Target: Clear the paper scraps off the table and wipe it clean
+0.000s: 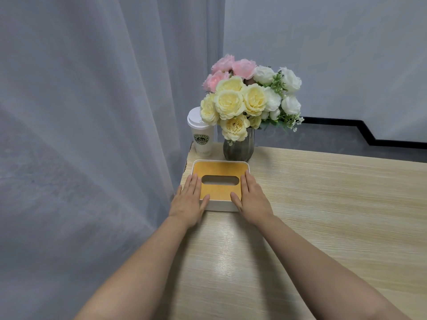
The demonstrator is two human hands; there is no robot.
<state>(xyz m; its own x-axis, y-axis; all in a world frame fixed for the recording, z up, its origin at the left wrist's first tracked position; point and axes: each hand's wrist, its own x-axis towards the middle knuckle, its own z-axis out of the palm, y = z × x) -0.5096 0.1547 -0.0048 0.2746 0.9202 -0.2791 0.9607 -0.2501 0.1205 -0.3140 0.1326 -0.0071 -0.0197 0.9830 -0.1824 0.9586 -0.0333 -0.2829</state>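
A white tissue box (220,205) with a yellow-orange lid and an oval slot sits near the left edge of the light wooden table (323,204). My left hand (188,200) lies flat against the box's left side, thumb on its front rim. My right hand (250,197) presses the right side the same way, thumb on the front rim. The box is held between both hands and rests on the table. No tissue sticks out of the slot. No paper scraps or cloth show on the visible tabletop.
Behind the box stand a grey vase (238,148) of yellow, pink and white flowers and a white lidded paper cup (201,132) at the table's far left corner. A grey curtain (92,135) hangs just left of the table edge.
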